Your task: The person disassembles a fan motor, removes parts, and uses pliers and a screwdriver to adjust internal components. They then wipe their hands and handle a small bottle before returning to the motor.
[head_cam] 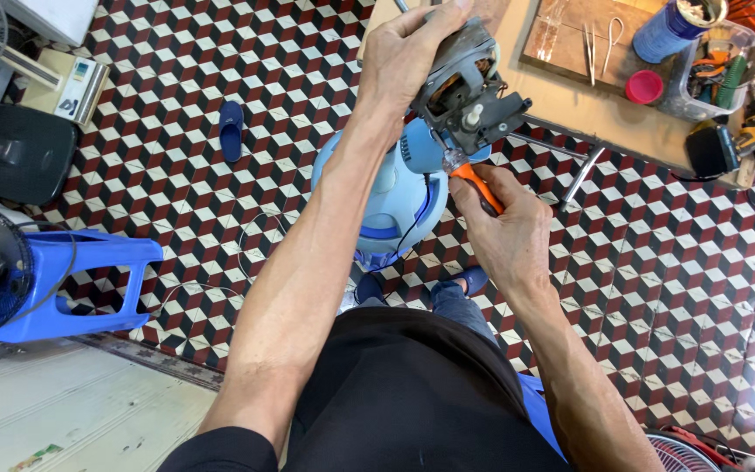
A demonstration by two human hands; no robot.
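Two bare hands, left hand [408,57] gripping boxy metal motor [465,83], right hand [504,232] holding orange-handled screwdriver [474,182]

Only 1 head-worn view, looking steeply down, close over the arms toward the floor [675,288].

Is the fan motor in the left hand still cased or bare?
Bare: the fan motor in the left hand shows its windings and shaft, uncovered.

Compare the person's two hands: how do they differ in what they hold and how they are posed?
The left hand grasps the grey fan motor from above, arm stretched forward; the right hand holds an orange-handled screwdriver, tip pointing up at the motor. Both are bare and closed around something.
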